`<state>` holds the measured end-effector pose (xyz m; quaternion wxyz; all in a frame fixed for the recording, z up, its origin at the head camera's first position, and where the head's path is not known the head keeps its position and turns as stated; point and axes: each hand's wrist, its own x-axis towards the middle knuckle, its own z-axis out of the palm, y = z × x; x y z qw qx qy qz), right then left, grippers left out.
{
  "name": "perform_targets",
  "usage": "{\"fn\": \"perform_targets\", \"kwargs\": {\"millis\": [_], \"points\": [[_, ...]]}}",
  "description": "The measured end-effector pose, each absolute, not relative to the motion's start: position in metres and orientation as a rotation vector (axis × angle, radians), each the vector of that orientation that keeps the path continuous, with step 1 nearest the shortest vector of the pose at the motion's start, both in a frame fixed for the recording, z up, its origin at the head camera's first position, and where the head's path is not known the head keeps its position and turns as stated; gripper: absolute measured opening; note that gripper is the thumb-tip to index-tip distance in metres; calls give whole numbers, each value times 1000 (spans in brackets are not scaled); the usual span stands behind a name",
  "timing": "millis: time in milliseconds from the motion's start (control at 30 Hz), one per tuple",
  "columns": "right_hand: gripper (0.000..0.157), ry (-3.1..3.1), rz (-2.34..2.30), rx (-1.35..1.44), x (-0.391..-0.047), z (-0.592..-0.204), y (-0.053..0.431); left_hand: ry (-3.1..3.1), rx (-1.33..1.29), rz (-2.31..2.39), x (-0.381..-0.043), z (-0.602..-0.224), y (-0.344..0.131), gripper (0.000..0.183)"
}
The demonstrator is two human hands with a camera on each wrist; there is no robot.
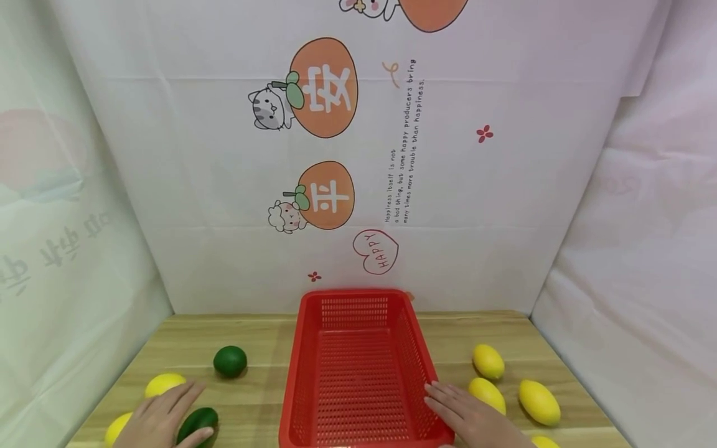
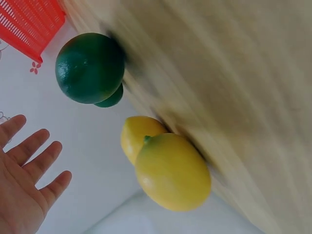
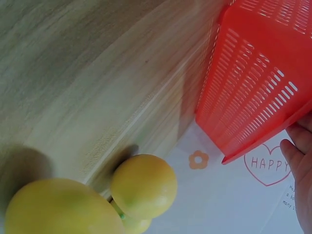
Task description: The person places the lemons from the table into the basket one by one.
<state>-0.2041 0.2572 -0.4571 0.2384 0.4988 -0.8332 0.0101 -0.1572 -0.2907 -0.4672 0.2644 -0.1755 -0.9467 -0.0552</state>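
Observation:
My left hand (image 1: 159, 420) hovers at the left with its fingers spread, holding nothing. Beneath and beside it lie a dark green lime-like fruit (image 1: 198, 425) and yellow lemons (image 1: 165, 384), one partly hidden behind the hand. Another dark green fruit (image 1: 229, 361) sits farther back. In the left wrist view the palm (image 2: 19, 185) stands apart from the lemons (image 2: 173, 173). My right hand (image 1: 476, 417) touches the right rim of the red basket (image 1: 292, 373) with nearly straight fingers. Inside, the basket holds nothing. Its rim meets the fingertips (image 3: 300, 136) in the right wrist view.
Several lemons (image 1: 539, 402) lie on the wooden table (image 1: 252, 330) right of the basket, close to my right hand. A printed white cloth (image 1: 448, 186) hangs behind the table, and white cloth walls (image 1: 644, 280) close off both sides.

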Motion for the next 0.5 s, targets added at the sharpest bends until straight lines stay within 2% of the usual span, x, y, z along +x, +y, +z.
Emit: {"fn": "perform_targets", "kwargs": {"millis": [500], "points": [[57,-2130,80,1448,-211,-461,258,-2658,-399,-302,-155,-488,-288,77]]}}
